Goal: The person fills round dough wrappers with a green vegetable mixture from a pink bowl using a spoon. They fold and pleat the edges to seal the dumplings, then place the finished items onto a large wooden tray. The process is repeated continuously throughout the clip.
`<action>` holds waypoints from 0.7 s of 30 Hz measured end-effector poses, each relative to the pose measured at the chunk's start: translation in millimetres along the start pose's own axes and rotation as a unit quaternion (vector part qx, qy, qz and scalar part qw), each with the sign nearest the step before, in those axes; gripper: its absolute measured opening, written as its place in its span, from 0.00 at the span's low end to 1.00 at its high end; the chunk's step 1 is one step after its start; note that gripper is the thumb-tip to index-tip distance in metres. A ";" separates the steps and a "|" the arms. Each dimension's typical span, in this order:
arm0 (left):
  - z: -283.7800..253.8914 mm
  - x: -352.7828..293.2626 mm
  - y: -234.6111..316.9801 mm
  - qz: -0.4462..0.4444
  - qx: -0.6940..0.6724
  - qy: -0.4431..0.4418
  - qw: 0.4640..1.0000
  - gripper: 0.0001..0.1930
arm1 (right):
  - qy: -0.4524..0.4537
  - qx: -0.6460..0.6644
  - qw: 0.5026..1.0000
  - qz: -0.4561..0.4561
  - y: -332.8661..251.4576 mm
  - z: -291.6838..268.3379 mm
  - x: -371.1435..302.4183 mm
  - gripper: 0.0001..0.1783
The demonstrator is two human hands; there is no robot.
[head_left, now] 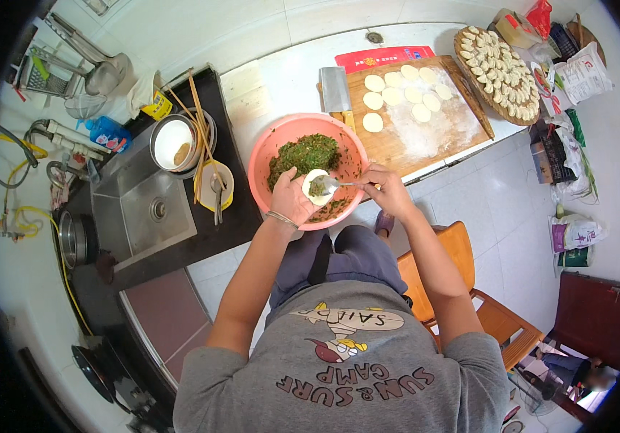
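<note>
My left hand [292, 197] cradles a round white dumpling wrapper [313, 177] over the near part of a pink basin [258, 162]. A small mound of green filling lies on the wrapper. In my right hand [389, 193] is a metal spoon [331, 184], its handle pinched between the fingers and its bowl at the filling on the wrapper. Behind the hands, the basin holds a heap of chopped green filling [306, 155], with bits smeared along its wall.
Right of the basin, a floured wooden board [454, 130] carries several wrappers [412, 94], a cleaver [336, 90] and a rolling pin [466, 94]. A round tray of dumplings [496, 76] stands beyond. Left are a sink [144, 231], bowls, chopsticks [200, 123] and a yellow container [224, 189]. A wooden chair [454, 263] stands at right.
</note>
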State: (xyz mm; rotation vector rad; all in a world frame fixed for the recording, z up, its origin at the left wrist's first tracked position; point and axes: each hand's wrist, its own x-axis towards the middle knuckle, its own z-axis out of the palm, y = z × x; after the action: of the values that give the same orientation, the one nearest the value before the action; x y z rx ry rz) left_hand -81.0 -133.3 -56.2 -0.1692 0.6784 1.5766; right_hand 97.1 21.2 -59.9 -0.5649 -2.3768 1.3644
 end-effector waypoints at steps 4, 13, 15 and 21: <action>-1.8 -0.9 2.6 0.007 -0.014 -0.005 1.000 0.32 | 0.003 0.122 0.988 0.097 -2.0 1.7 -3.6 0.06; -23.2 -9.8 26.7 0.086 -0.015 0.081 0.993 0.27 | 0.032 -0.175 0.983 0.046 31.6 17.2 -0.3 0.04; -27.7 -13.4 30.3 0.112 -0.027 0.079 0.990 0.27 | -0.009 -0.203 0.977 0.060 17.7 35.1 2.7 0.05; -25.1 -19.9 30.9 0.109 -0.017 0.104 0.988 0.26 | -0.115 -0.310 0.944 -0.014 9.9 97.1 10.1 0.07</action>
State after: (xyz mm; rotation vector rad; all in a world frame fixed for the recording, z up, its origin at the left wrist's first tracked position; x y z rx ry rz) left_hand -114.6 -162.5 -56.9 -0.2970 0.8564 1.7972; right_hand 43.7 -40.7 -114.2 -0.5426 -3.0012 0.6698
